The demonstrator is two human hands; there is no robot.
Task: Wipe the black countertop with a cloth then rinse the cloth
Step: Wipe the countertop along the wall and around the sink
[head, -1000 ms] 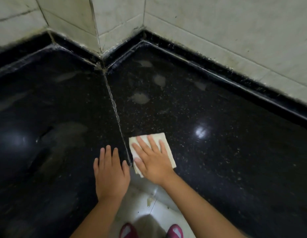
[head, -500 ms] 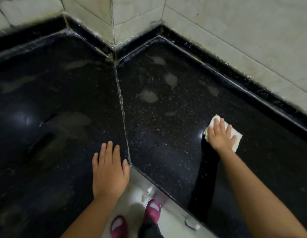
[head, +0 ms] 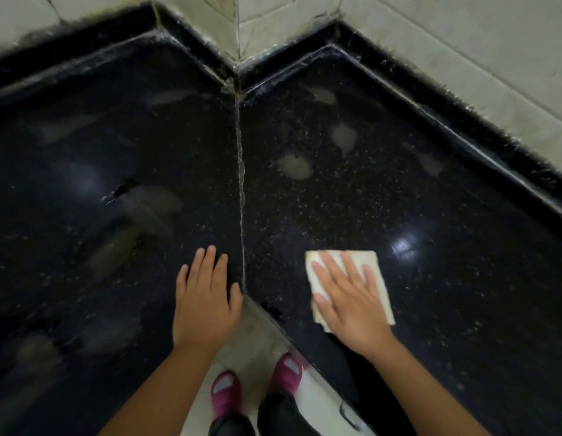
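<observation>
The black speckled countertop (head: 383, 199) wraps around an inner corner, with a pale seam (head: 241, 184) running from the wall corner to the front edge. A folded cream cloth (head: 375, 272) lies flat on the right slab near the front edge. My right hand (head: 349, 297) presses down on the cloth with fingers spread. My left hand (head: 204, 300) rests flat on the left slab beside the seam, fingers apart, holding nothing.
Pale smudges (head: 294, 166) and dull patches (head: 154, 202) mark both slabs. A raised black rim (head: 462, 143) runs along the tiled wall (head: 478, 42). Below the front corner are a light floor (head: 261, 344) and pink shoes (head: 226, 391).
My right hand slid the cloth out to the right across the slab, then back toward the front edge near the seam. My left hand stayed in place.
</observation>
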